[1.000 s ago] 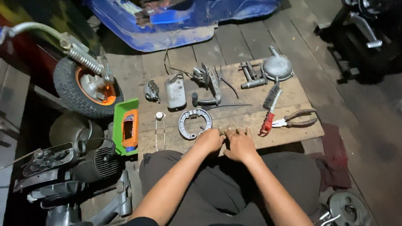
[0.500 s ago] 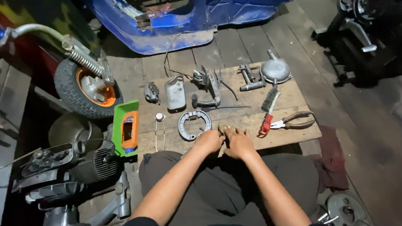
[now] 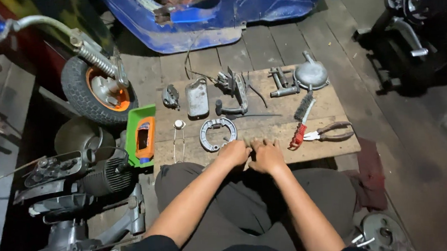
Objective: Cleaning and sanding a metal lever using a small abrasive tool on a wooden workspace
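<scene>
Both hands rested side by side on the near edge of the wooden board [image 3: 333, 105]. The left hand [image 3: 233, 152] was loosely curled, the right hand [image 3: 266, 156] likewise; whether either held anything could not be told. The brake shoe [image 3: 217, 133] lay just beyond the left hand, pliers [image 3: 329, 133] to the right.

Left hand [image 3: 233, 152]: knuckles up at the near edge of the wooden desk [image 3: 333, 103], fingers curled, just near of the brake shoes [image 3: 217, 134].
Right hand [image 3: 266, 156]: beside it, touching the left.
Right of hands: red-handled wire brush [image 3: 300, 122], pliers [image 3: 329, 132].
Far left: scooter wheel [image 3: 97, 93].
Left of desk: green box [image 3: 139, 136].
</scene>
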